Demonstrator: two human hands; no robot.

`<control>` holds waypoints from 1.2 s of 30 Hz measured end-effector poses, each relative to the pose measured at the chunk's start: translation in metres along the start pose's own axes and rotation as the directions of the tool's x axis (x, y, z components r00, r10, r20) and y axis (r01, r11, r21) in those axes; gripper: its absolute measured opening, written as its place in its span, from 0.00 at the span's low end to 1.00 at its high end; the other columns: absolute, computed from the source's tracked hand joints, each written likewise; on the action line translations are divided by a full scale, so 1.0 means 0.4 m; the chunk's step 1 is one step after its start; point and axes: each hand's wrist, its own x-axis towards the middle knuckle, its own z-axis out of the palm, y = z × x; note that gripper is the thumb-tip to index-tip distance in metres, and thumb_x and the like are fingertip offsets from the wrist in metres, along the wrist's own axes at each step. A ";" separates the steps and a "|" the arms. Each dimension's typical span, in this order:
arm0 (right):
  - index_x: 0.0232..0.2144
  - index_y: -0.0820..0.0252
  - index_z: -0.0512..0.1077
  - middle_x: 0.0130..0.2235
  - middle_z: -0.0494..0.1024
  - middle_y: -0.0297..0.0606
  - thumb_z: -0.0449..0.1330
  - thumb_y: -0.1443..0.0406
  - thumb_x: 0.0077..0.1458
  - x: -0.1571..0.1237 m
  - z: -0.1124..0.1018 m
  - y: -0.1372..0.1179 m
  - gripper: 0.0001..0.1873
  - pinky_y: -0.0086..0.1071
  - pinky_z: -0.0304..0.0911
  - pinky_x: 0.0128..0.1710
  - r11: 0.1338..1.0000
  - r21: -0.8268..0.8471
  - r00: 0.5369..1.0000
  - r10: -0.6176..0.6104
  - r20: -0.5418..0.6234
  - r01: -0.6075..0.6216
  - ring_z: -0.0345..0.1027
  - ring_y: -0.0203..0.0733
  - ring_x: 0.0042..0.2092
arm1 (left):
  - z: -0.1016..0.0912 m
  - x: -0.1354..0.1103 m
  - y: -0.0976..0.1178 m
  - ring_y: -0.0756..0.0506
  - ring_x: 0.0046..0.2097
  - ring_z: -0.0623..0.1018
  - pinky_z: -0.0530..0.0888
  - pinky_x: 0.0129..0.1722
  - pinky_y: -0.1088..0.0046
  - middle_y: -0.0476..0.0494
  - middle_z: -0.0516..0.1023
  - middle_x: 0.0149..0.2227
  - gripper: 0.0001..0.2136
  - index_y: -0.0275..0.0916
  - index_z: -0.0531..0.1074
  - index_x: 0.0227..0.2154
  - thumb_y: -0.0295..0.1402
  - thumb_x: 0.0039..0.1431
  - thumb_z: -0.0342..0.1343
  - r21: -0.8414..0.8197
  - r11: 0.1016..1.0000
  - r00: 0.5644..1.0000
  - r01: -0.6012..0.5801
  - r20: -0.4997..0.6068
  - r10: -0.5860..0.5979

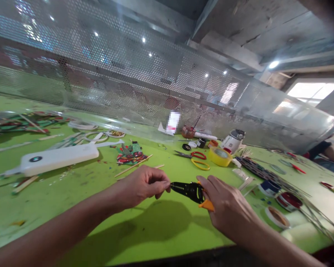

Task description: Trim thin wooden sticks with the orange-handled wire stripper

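Here, pliers [187, 189] in right hand [225, 202]; tabletop [139, 231] room toward near edge [183, 253].

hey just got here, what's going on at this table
A person is working with both hands over a green table. The right hand grips black pliers with orange handles, pointed toward the left hand. The left fingertips are pinched together at the pliers' tip; anything held there is too small to make out. Beyond them lie scissors and a yellow tape roll.
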 end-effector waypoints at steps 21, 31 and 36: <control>0.54 0.72 0.63 0.37 0.71 0.45 0.60 0.64 0.52 0.045 -0.068 0.004 0.28 0.42 0.63 0.39 0.956 -0.268 0.992 -0.123 -0.002 0.118 0.64 0.50 0.39 | 0.006 0.009 -0.009 0.53 0.23 0.60 0.57 0.24 0.77 0.52 0.66 0.21 0.16 0.34 0.74 0.29 0.43 0.57 0.50 0.055 0.999 0.996 0.001 -0.088 0.004; 0.47 0.71 0.68 0.32 0.71 0.42 0.55 0.71 0.52 0.052 -0.080 0.028 0.19 0.37 0.61 0.34 0.906 -0.346 0.963 -0.267 -0.020 0.244 0.65 0.46 0.34 | 0.011 0.008 -0.017 0.53 0.23 0.59 0.57 0.23 0.78 0.52 0.64 0.22 0.14 0.33 0.73 0.29 0.39 0.57 0.50 0.026 0.999 0.999 -0.022 -0.048 0.023; 0.44 0.68 0.69 0.29 0.69 0.39 0.51 0.76 0.51 0.055 -0.083 0.034 0.17 0.35 0.56 0.30 0.890 -0.368 0.957 -0.291 0.000 0.270 0.62 0.43 0.30 | 0.013 0.009 -0.011 0.53 0.23 0.59 0.55 0.22 0.78 0.52 0.64 0.22 0.12 0.33 0.73 0.29 0.37 0.56 0.50 0.028 0.999 1.000 -0.019 -0.017 0.020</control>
